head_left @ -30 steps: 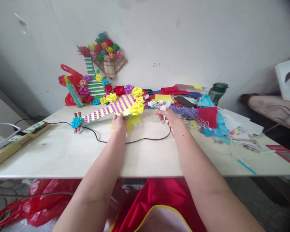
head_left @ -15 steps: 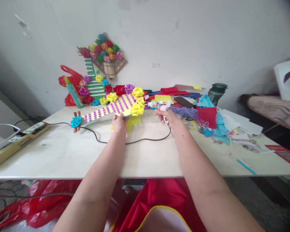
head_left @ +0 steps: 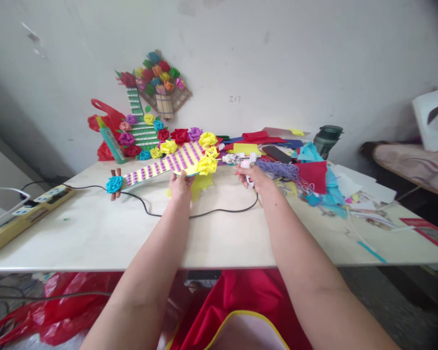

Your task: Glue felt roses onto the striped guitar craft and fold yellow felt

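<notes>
Left hand (head_left: 181,185) grips the guitar-shaped craft (head_left: 184,158) over the table (head_left: 105,233); right hand (head_left: 254,178) grasps the glue gun (head_left: 253,157), aimed toward yellow flowers (head_left: 207,165). Essentially unchanged from a second ago; work appears steady.

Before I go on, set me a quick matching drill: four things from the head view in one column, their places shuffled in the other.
Things
1. guitar
2. dark bottle
3. glue gun
4. power strip

Places
A. at the left end of the table
B. in the right hand
C. gripped by its edge in the left hand
D. at the back right, near the wall

Pairs: 1-C, 2-D, 3-B, 4-A
</notes>
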`<state>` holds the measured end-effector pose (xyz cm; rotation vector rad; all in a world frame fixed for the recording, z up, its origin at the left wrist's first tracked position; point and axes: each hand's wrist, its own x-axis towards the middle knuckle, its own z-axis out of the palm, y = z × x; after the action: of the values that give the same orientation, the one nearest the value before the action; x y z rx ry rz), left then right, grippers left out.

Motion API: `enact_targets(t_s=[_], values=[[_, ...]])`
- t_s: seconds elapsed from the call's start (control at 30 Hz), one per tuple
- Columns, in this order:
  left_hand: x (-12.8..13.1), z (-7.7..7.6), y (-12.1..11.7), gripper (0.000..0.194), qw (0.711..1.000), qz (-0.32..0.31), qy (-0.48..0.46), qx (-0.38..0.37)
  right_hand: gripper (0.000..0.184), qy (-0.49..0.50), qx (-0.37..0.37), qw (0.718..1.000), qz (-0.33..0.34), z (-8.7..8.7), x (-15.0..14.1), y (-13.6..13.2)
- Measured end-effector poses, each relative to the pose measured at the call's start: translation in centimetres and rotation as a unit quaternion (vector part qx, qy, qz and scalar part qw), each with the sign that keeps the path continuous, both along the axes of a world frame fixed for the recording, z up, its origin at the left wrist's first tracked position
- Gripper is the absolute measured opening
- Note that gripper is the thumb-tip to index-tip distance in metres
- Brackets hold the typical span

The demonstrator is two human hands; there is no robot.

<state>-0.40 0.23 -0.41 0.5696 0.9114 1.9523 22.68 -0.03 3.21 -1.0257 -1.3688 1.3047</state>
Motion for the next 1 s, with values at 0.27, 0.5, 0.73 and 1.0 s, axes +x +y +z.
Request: enact_targets(t_s=[0.27,0.5,0.73,1.0], values=[[-0.03,0.07,-0.05,0.031,1.000,-0.001,0.003,-0.003,0.033,-0.013,0.006,1.000,-0.007,0.19,-0.03,-0.23],[0.01,0.12,-0.11,0.030,1.000,0.001,0.006,-0.011,0.032,-0.010,0.004,1.000,0.005,0.05,0.06,-0.03],[0.03,0.21,-0.17,0.030,1.000,0.001,-0.002,-0.004,0.034,-0.013,0.003,1.000,0.007,0.21,-0.08,-0.29],[-0.13,-0.02,-0.06,0.030,1.000,0.004,0.009,0.004,0.032,-0.024,0.030,0.998,0.042,-0.01,0.51,-0.07]])
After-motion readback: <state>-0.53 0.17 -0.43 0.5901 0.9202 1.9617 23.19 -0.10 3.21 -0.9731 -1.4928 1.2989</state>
